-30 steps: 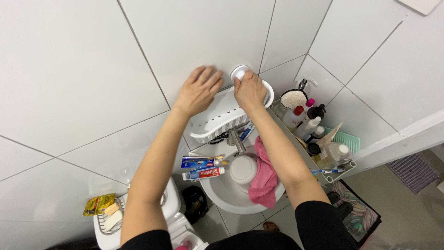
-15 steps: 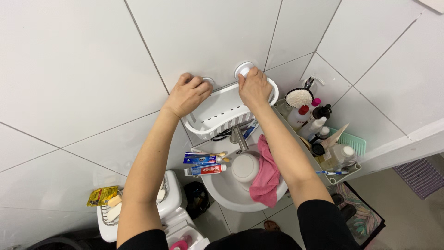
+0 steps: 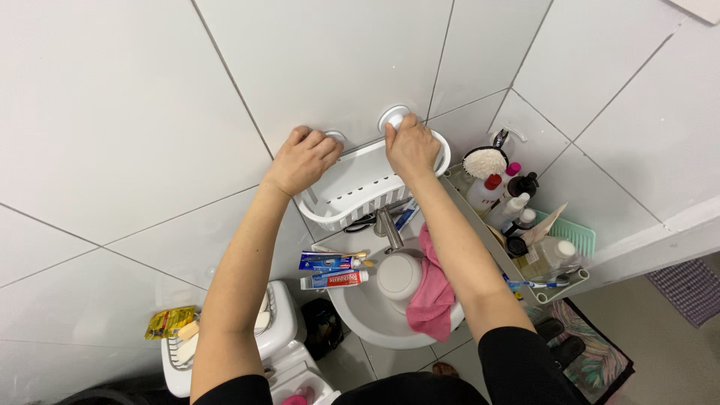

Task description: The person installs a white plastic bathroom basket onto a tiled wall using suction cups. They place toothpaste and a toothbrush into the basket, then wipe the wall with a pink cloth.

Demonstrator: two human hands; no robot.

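Pretty cramped corner here. Below the white tiled wall [image 3: 135, 112] a round white sink [image 3: 367, 315] is seen, with a crumpled pink cloth [image 3: 433, 296] draped over its rim and a small white bowl-shaped thing [image 3: 398, 275] sat in it, right under the metal tap [image 3: 387, 227]. Two flat toothpaste boxes, a blue one [image 3: 325, 261] and a red-and-white one [image 3: 334, 280], are laid side by side on the sink's left edge. To the right, a grey corner shelf [image 3: 480, 225] is crowded with bottles, a round white puff [image 3: 484, 162] and a toothbrush [image 3: 536, 284]. A yellow packet [image 3: 169, 321] is parked on a wire rack at the lower left, beside the white toilet tank [image 3: 281, 337].

The white slotted plastic wall basket [image 3: 360, 187] is held up against the tiles, just above the tap. The left hand [image 3: 304, 156] is curled closed over the basket's left back corner, covering most of that suction cup. The right hand [image 3: 411, 144] is clenched on the right back rim, with the round white suction cup [image 3: 393, 116] pressed under its fingertips.
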